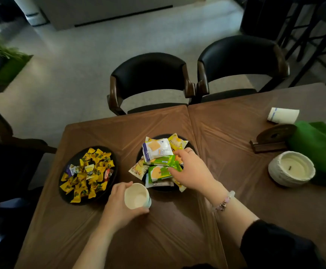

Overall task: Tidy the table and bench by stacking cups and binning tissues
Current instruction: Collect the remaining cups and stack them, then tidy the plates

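Note:
My left hand (119, 206) grips an upright white paper cup (137, 196) standing on the wooden table (177, 230), near its front middle. My right hand (189, 171) reaches over a dark bowl (160, 188) full of snack packets, its fingers pinching a green packet (165, 162). A second white paper cup (283, 115) with a blue stripe lies on its side at the table's far right. No tissue is visible.
A dark plate (65, 193) of yellow wrapped candies sits left of the cup. A white textured candle pot (291, 168), a green cloth (319, 144) and a wooden stand (273, 138) are at the right. Two black chairs (150, 74) stand behind the table.

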Tool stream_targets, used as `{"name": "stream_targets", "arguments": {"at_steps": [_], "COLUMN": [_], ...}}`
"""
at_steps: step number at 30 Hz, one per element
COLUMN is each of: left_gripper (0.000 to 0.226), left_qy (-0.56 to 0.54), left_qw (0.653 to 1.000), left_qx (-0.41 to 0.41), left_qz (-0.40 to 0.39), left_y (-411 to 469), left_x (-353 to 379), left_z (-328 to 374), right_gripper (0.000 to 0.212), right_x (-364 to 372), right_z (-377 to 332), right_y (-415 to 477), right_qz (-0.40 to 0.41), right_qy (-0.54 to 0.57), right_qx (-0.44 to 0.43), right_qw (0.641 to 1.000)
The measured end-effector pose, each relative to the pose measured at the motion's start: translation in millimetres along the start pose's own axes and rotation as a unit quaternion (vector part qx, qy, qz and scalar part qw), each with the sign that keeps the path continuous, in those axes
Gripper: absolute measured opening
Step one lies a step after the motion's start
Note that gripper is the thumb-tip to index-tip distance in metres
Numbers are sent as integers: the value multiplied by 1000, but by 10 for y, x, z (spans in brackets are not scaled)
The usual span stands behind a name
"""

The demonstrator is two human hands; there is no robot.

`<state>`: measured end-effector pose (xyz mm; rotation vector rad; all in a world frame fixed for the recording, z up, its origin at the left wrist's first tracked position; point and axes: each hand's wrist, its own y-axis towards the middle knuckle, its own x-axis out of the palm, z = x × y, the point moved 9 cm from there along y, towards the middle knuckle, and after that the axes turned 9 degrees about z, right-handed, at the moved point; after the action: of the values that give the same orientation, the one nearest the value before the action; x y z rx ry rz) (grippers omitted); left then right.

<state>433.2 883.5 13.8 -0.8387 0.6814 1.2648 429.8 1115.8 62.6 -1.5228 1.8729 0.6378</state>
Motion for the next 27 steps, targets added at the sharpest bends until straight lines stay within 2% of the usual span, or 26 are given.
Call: {"name": "stream_targets", "arguments": {"at_steps": [4,5,8,10,12,19,27], "left_gripper": [117,111,65,43,33,32,33], "left_qy": [166,169,137,142,179,252,234], "left_qw": [986,984,979,975,964,916,899], "left_qx": [29,47,115,153,193,313,369], "left_qz": [-4,22,95,72,28,-6,16], "left_y": [35,54,154,262,360,471,436], "left_x": [-117,-168,-255,-149,17,401,689], "left_z": [316,466,1077,1520,1941,2977,3316], "right_gripper": [43,41,40,38,36,34,33], "right_x": [-259,-358,-675,-865,-1035,-1541,-1708], "right_z": [175,223,340,438,567,1002,1089], "right_y": [125,164,250,273,277,216,121], "right_qz": [-7,-5,5,5,-1,39,50], "right_qy": [-61,-77,-126,-159,-196,-261,-311], "right_qx": [-30,-32,-44,-47,-43,39,84], "right_qw": [998,996,991,986,980,964,945]}}
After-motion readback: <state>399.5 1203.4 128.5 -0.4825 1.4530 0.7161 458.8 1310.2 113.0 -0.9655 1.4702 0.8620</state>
